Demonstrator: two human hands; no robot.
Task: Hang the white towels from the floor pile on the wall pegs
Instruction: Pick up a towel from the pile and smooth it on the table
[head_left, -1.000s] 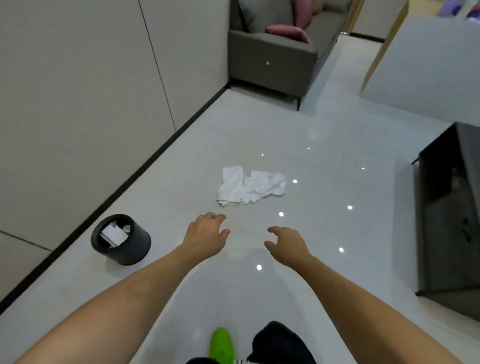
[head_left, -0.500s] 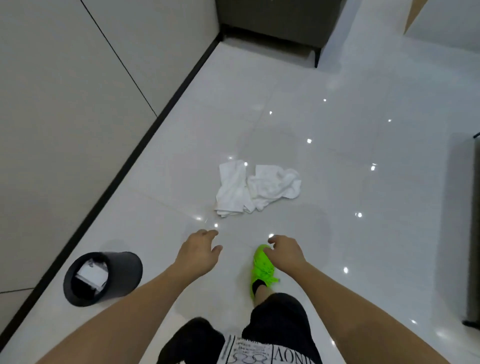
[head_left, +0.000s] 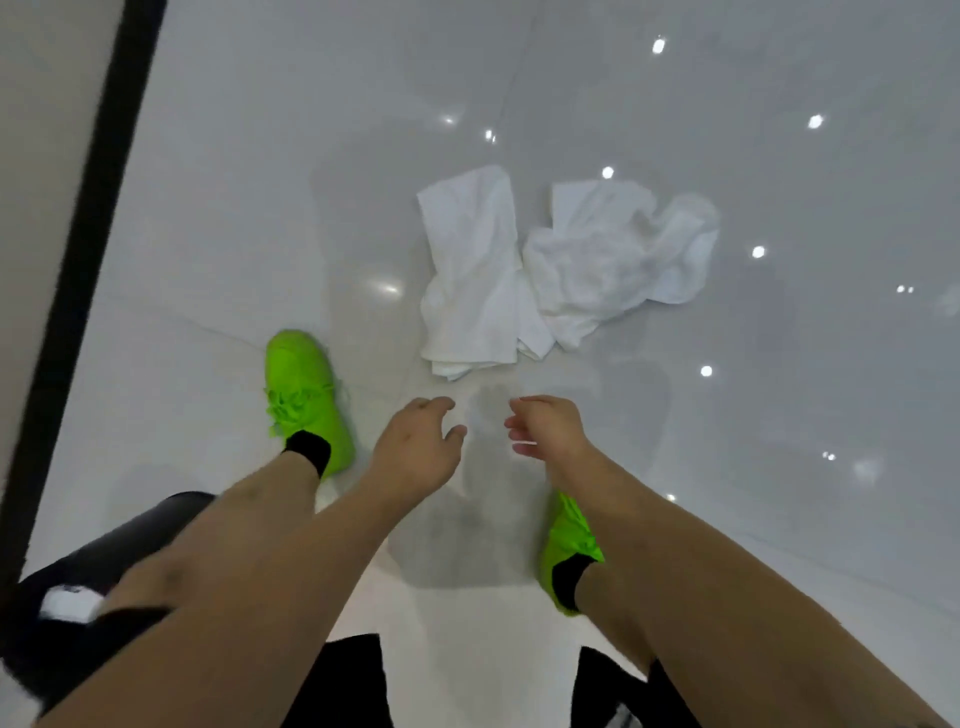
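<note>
Glossy white floor (head_left: 234, 218) carries two crumpled white towels (head_left: 550, 270) and green shoes (head_left: 306, 395).

Your single head camera looks steeply down at the floor (head_left: 260, 156), close over your hands and shoes, with the baseboard (head_left: 88, 249) at left.

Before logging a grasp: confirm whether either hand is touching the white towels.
No: left hand and right hand hover empty, short of the white towels.
</note>
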